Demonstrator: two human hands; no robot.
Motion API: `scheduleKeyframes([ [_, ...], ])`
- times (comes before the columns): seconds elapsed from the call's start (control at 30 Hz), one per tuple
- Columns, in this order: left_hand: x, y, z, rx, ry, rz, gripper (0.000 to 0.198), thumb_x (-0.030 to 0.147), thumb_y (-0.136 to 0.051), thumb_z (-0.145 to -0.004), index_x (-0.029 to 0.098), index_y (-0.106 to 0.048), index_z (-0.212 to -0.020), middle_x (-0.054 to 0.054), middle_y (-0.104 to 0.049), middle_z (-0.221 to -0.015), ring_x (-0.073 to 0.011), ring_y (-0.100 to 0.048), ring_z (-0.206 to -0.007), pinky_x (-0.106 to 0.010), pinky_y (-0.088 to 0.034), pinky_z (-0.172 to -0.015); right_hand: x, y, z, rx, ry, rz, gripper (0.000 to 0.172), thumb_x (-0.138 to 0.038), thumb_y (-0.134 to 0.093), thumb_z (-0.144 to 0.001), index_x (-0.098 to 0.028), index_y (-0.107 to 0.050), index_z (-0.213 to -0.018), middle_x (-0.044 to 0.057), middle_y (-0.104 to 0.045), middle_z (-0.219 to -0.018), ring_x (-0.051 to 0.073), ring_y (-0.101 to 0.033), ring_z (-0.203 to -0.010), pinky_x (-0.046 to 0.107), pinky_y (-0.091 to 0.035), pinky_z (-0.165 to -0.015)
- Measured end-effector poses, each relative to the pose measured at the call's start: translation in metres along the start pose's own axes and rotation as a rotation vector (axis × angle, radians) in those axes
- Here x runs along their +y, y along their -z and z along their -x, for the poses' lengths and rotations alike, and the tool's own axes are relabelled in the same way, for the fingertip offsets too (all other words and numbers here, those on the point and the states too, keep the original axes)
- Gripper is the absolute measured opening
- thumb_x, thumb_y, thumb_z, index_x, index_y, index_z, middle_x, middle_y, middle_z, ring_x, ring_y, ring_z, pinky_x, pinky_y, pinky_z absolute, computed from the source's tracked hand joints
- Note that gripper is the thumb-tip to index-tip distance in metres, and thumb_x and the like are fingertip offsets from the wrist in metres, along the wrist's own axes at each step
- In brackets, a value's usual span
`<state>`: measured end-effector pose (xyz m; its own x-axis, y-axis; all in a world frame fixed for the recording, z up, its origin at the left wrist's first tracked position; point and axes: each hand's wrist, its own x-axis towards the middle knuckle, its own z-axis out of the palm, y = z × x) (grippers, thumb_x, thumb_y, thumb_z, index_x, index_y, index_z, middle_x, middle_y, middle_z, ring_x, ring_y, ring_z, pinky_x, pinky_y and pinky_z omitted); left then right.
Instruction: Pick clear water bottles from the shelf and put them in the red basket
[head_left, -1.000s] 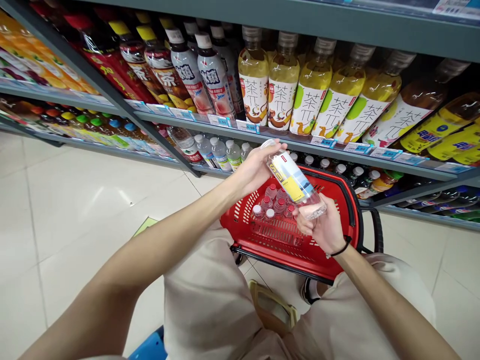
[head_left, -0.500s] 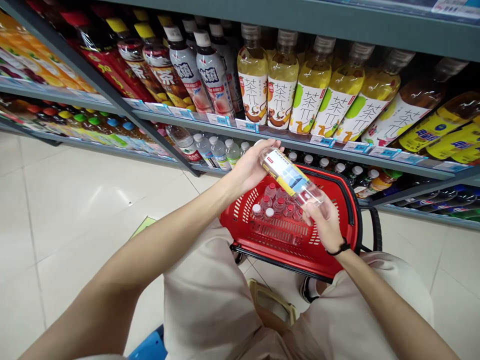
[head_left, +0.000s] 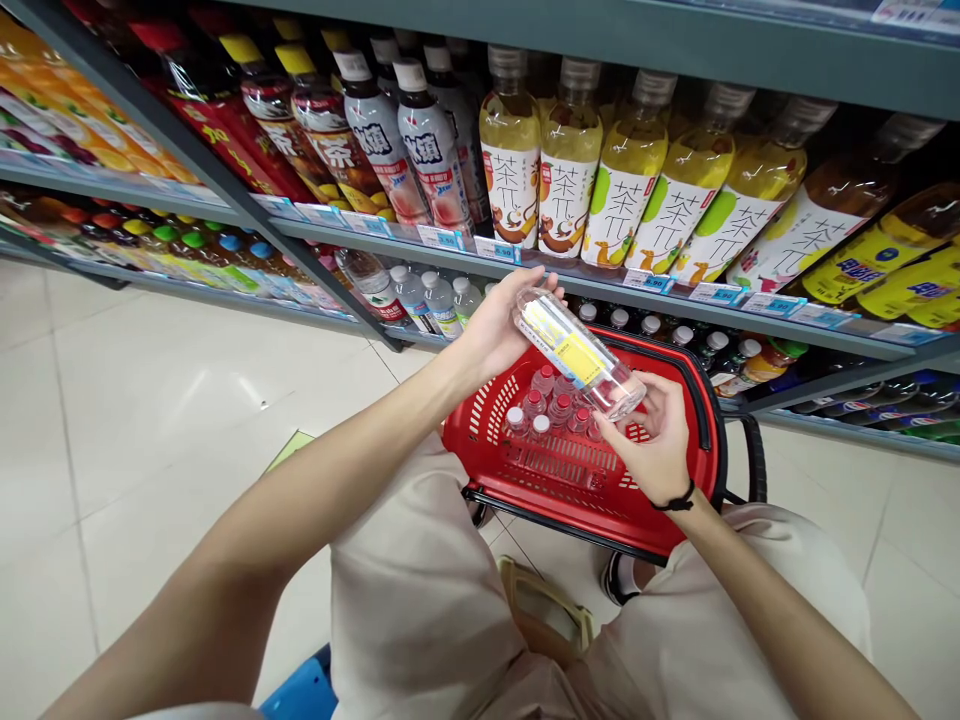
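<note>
A clear plastic bottle [head_left: 576, 352] with a yellow and white label lies tilted between both my hands, above a red shopping basket [head_left: 697, 400]. My left hand [head_left: 499, 335] wraps round its cap end. My right hand [head_left: 656, 440] cups its base from below, fingers curled. Several small bottles [head_left: 544, 410] with red and white caps stand inside the basket, under the held bottle.
Store shelves run across the top: tall yellow tea bottles [head_left: 622, 180] in the middle, dark and pink bottles [head_left: 375, 140] to their left. A lower shelf [head_left: 420, 300] holds water bottles behind the basket. A pale tiled floor [head_left: 150, 400] spreads left. My knees are at the bottom.
The bottle has been turned in my hands, so a different side of its label shows, and it has shifted slightly up and left. My right hand has re-gripped under its base.
</note>
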<state>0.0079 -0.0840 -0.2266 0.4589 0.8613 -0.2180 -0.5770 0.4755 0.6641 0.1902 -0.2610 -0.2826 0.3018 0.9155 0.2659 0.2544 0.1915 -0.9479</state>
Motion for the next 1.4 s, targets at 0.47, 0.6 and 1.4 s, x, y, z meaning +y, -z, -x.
scheduleKeyframes([
  [0.47,-0.003,-0.005,0.005,-0.01,-0.079,-0.074,0.022,0.026,-0.081,-0.086,0.016,-0.064,-0.097,-0.005,-0.076,-0.106,-0.0267,-0.066,-0.128,-0.047,-0.044,-0.119,-0.013,0.005,-0.01,-0.144,-0.368,-0.379,0.051,-0.064,-0.079,-0.086,-0.016,-0.063,-0.09,0.005,-0.074,-0.069,0.014,-0.062,-0.045,0.022,-0.042,-0.042],
  [0.6,-0.003,-0.007,0.007,-0.032,-0.071,-0.113,0.022,0.028,-0.08,-0.087,0.016,-0.066,-0.097,-0.007,-0.076,-0.108,-0.0276,-0.067,-0.128,-0.048,-0.045,-0.12,-0.013,0.006,-0.008,-0.171,-0.409,-0.396,0.065,-0.077,-0.062,-0.092,-0.015,-0.064,-0.075,0.007,-0.069,-0.061,0.014,-0.06,-0.042,0.022,-0.04,-0.04],
  [1.4,-0.094,0.018,0.018,-0.434,-0.198,-1.749,0.045,0.05,-0.076,-0.092,0.012,-0.064,-0.114,-0.009,-0.072,-0.085,-0.0266,-0.069,-0.074,-0.033,-0.047,-0.069,0.01,0.05,-0.053,-0.105,-0.307,0.36,0.032,-0.036,-0.053,-0.093,-0.017,-0.07,-0.074,-0.004,-0.05,-0.041,0.013,-0.046,-0.036,0.025,-0.033,-0.048],
])
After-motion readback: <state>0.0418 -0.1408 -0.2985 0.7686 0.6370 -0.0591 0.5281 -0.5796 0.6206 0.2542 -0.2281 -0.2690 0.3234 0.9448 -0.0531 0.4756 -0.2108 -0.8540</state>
